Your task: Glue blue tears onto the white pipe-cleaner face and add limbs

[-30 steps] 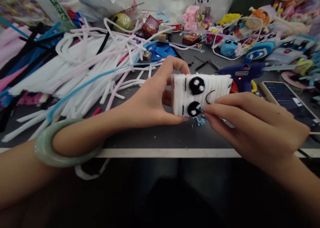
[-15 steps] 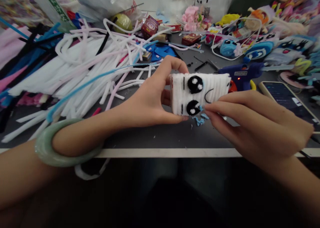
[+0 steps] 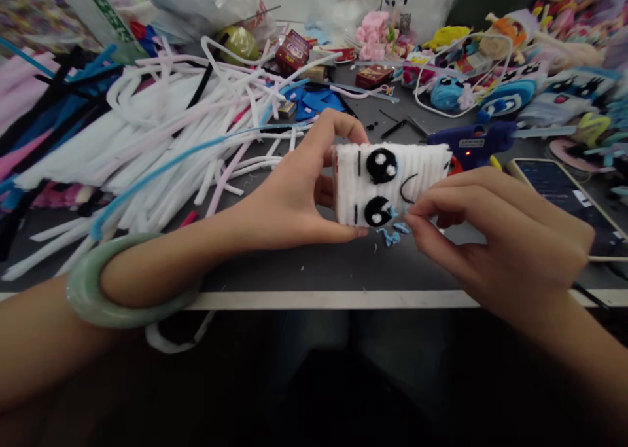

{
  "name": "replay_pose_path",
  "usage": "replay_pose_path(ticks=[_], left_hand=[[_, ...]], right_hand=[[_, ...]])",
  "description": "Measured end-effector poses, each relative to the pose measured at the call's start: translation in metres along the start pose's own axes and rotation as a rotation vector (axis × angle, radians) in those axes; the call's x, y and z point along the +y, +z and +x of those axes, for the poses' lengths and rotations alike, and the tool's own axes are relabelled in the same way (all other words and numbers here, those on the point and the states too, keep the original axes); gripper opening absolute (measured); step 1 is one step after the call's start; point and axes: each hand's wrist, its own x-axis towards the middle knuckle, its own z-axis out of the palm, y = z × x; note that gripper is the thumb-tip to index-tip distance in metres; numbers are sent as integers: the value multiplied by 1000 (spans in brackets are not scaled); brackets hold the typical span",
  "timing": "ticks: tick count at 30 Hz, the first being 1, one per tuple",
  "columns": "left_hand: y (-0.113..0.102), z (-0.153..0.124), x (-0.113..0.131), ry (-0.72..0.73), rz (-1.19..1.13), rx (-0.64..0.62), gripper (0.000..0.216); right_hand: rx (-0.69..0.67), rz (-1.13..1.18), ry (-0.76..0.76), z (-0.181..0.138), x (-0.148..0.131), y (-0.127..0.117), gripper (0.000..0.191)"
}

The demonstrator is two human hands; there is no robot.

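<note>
Over dark table, shifts right hand slightly back, with fingertips close together; cannot tell if closed on anything. Grips with left hand, spread around one end, white block. Seems to leave clearer lower black eye, with tiny blue tuft.

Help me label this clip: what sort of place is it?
Probably a craft workspace: fuzzy white stems lie heaped at left, a dark-blue plastic glue gun sits at right, and colourful fuzzy figures crowd behind it.
</note>
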Motion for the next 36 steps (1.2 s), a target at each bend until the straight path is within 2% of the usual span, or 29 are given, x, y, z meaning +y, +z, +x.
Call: replay_pose_path(ticks=[3, 15, 30, 36], left_hand=[[0, 0, -1, 10, -13, -6, 66], [2, -1, 1, 95, 84, 12, 62], [1, 1, 0, 50, 39, 20, 66], [1, 1, 0, 65, 22, 4, 63]], right_hand=[[-34, -11, 13, 0, -1, 0, 16], [-63, -66, 22, -3, -4, 2, 5], [-86, -9, 15, -6, -4, 0, 6], [-53, 28, 44, -4, -5, -2, 5]])
